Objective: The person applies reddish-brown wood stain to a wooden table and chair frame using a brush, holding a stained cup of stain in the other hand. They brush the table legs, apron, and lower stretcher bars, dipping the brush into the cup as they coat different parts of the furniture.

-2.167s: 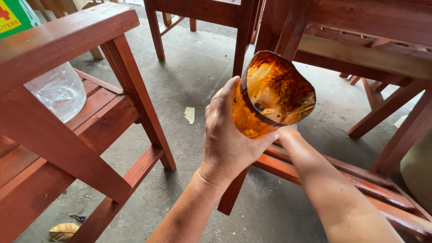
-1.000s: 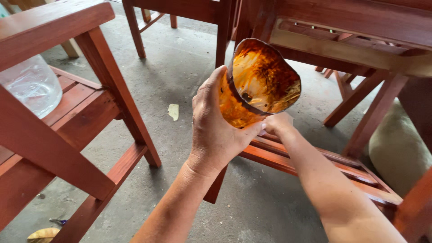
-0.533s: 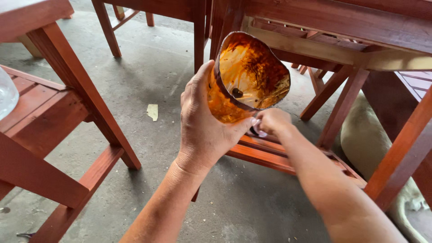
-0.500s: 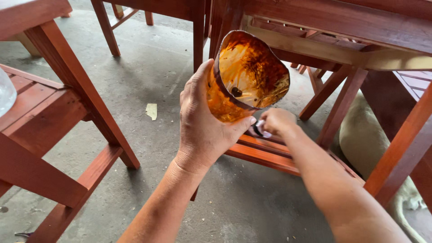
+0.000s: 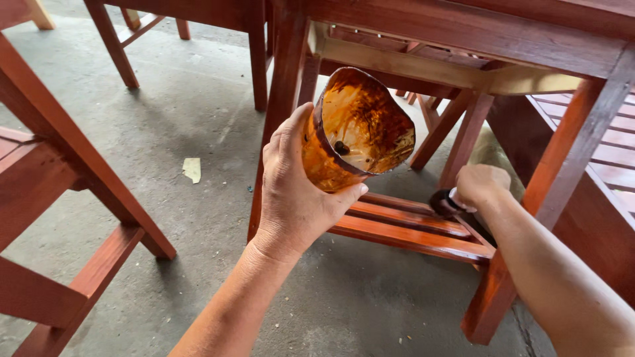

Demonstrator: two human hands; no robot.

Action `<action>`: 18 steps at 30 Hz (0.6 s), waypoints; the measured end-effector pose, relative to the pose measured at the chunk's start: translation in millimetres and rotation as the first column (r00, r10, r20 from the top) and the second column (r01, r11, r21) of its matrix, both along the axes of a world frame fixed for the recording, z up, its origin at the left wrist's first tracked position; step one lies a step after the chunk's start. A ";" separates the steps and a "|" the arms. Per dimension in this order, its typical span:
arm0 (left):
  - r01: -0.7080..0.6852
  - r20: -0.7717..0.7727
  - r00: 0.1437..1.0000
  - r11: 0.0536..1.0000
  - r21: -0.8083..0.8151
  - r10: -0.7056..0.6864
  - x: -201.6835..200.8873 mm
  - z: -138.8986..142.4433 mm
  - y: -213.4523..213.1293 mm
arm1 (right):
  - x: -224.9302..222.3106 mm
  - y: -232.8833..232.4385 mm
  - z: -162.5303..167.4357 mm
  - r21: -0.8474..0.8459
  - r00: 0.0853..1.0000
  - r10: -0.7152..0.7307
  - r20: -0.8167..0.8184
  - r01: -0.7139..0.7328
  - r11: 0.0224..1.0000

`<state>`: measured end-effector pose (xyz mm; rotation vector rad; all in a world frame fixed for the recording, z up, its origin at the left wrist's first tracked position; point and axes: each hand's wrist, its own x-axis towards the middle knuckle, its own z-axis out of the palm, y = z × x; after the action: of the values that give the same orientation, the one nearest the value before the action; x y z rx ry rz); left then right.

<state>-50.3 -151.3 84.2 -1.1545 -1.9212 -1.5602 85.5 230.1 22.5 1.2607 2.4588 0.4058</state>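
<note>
A stain-coated cut container (image 5: 354, 132) is gripped by the left hand (image 5: 297, 192), tilted enough to risk dripping, while a dark brush (image 5: 442, 201) is clasped by the right hand (image 5: 481, 186) at a red wooden rail (image 5: 397, 228)

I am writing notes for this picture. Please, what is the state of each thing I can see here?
Left hand: gripping the container.
Cut plastic container: tilted, inside coated with brown stain.
Right hand: closed on a dark applicator.
Dark applicator: pressed against the lower slats.
Lower slats: glossy red-brown.
Paper scrap: lying on the floor.
</note>
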 end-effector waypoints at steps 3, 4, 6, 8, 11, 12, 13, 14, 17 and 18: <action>0.020 -0.003 1.000 1.000 0.020 -0.020 3.5 -1.4 6.8 | 7.1 -3.0 11.8 0.096 0.998 0.053 0.037 -0.056 0.994; 0.028 -0.004 1.000 0.999 0.020 -0.028 5.4 -2.1 8.2 | 6.5 -5.7 11.6 0.059 0.998 0.029 0.053 -0.032 0.998; 0.041 -0.009 0.999 0.999 0.025 -0.041 7.4 -2.1 11.7 | 3.3 -8.4 12.2 -0.009 0.996 -0.017 0.082 0.018 1.000; 0.066 0.007 0.998 0.998 0.006 -0.067 9.3 -2.4 13.9 | -2.8 -8.2 13.0 -0.061 0.994 -0.062 0.095 0.068 0.996; 0.081 0.026 0.996 0.997 -0.019 -0.081 9.5 -2.3 14.9 | -7.2 2.0 24.6 -0.146 0.994 -0.041 0.104 0.056 0.988; 0.083 0.034 0.996 0.996 -0.026 -0.082 9.6 -2.4 14.8 | -5.5 4.6 27.0 -0.174 0.994 -0.019 0.106 0.038 0.984; 0.074 0.027 0.997 0.997 -0.028 -0.073 9.2 -2.3 14.3 | -2.4 6.5 28.3 -0.127 0.994 -0.028 0.105 0.041 0.991; 0.065 0.019 0.998 0.997 -0.030 -0.065 8.6 -2.0 14.2 | 2.3 8.1 28.2 -0.080 0.994 -0.037 0.104 0.045 0.996; 0.065 0.020 0.998 0.997 -0.037 -0.064 9.1 -1.8 13.9 | 10.6 5.3 15.0 -0.003 0.991 -0.024 0.131 0.024 1.000; 0.067 0.024 0.997 0.997 -0.037 -0.067 9.1 -1.6 14.1 | 10.6 6.0 12.8 0.013 0.989 -0.011 0.146 0.010 1.000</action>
<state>-41.2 -137.2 82.6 -1.2341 -1.9535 -1.5839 96.1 236.1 35.4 1.2037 2.3299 0.4926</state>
